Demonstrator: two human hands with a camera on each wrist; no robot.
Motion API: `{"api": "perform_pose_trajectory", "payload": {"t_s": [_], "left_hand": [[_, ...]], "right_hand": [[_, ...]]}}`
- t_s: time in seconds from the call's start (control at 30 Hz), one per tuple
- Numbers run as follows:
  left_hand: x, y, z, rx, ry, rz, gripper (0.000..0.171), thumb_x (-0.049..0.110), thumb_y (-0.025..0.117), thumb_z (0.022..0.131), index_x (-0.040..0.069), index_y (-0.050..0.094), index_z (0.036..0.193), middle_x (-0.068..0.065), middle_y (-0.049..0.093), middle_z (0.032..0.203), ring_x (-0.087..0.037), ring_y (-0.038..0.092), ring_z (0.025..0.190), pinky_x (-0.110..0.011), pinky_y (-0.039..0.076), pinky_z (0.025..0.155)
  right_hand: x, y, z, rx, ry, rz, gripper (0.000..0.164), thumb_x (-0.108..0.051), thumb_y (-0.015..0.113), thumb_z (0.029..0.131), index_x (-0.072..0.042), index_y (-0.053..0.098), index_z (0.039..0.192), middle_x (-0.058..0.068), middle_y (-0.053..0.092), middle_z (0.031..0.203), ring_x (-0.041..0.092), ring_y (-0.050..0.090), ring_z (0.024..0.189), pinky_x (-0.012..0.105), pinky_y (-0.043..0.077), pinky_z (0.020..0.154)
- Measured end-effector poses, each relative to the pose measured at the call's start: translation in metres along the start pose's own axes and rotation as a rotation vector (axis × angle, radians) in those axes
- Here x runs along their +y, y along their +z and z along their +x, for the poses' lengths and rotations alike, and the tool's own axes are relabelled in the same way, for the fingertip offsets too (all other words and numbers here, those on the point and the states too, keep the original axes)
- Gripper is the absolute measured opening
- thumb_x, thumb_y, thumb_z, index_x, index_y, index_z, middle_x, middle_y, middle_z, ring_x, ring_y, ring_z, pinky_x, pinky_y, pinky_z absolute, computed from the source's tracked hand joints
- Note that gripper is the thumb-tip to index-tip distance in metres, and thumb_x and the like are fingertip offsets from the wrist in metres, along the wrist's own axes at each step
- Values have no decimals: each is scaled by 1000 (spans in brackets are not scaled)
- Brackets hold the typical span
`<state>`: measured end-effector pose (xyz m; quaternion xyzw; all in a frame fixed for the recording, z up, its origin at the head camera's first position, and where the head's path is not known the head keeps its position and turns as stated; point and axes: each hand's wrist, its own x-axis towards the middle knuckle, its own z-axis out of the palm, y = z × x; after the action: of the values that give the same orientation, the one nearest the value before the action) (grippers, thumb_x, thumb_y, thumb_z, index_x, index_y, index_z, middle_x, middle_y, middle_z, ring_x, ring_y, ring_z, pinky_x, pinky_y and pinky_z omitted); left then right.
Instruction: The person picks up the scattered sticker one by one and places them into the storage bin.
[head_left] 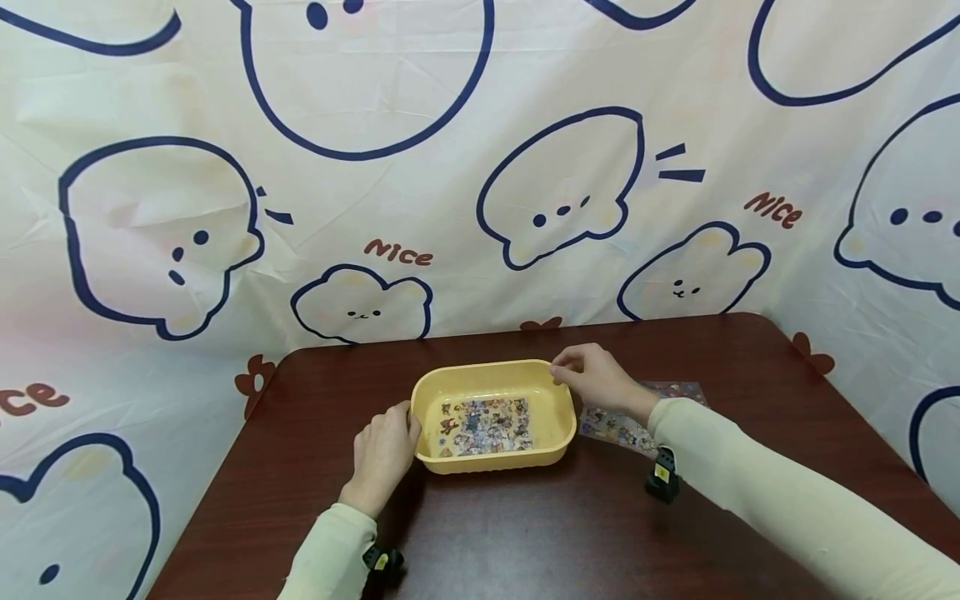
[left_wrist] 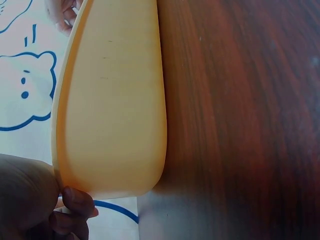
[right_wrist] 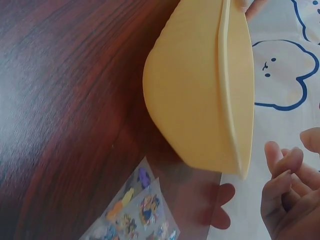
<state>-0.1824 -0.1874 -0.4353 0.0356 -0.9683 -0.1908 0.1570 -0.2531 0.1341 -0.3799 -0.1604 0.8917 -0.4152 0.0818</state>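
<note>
A yellow plastic basin point(head_left: 487, 464) sits on the dark wooden table in the head view. Inside it lies a sheet of small cartoon stickers point(head_left: 492, 425). My left hand point(head_left: 381, 454) grips the basin's left end, and the left wrist view has its thumb and fingers point(left_wrist: 77, 200) at the rim. Over the basin's far right corner is my right hand point(head_left: 596, 382). Its fingers are loosely bent with nothing between them, a little apart from the rim in the right wrist view. Clear sticker sheets point(right_wrist: 132, 215) lie overlapping beside the basin, partly hidden under the right forearm in the head view.
The brown table top point(head_left: 510, 533) has rounded far corners. Close behind it hangs a pale cloth point(head_left: 450, 200) with blue cartoon outlines, which also covers both sides. A dark wrist camera point(head_left: 663, 475) hangs below the right sleeve.
</note>
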Motion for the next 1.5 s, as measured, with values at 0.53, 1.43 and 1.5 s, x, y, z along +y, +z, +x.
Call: {"api": "perform_pose_trajectory", "payload": {"t_s": [0.53, 1.43, 1.5], "left_hand": [[-1, 0, 1, -21, -13, 0, 31, 18, 59, 95, 3, 71, 120, -20, 75, 95, -34, 69, 67, -49, 49, 57], [0, 0, 1, -28, -4, 12, 30, 18, 59, 96, 3, 71, 120, -19, 75, 93, -31, 68, 65, -47, 48, 54], [0, 0, 1, -29, -7, 13, 30, 17, 59, 96, 3, 71, 119, -19, 75, 92, -31, 67, 64, -47, 48, 54]], "right_hand": [[29, -27, -10, -3, 26, -45, 31, -26, 57, 103, -2, 68, 118, 20, 70, 110, 30, 66, 81, 36, 56, 64], [55, -65, -19, -12, 85, -176, 31, -26, 58, 102, 1, 68, 114, 20, 68, 106, 25, 62, 66, 35, 51, 57], [59, -68, -19, 3, 92, -195, 31, -26, 57, 102, 0, 68, 114, 19, 68, 109, 24, 61, 69, 35, 50, 59]]}}
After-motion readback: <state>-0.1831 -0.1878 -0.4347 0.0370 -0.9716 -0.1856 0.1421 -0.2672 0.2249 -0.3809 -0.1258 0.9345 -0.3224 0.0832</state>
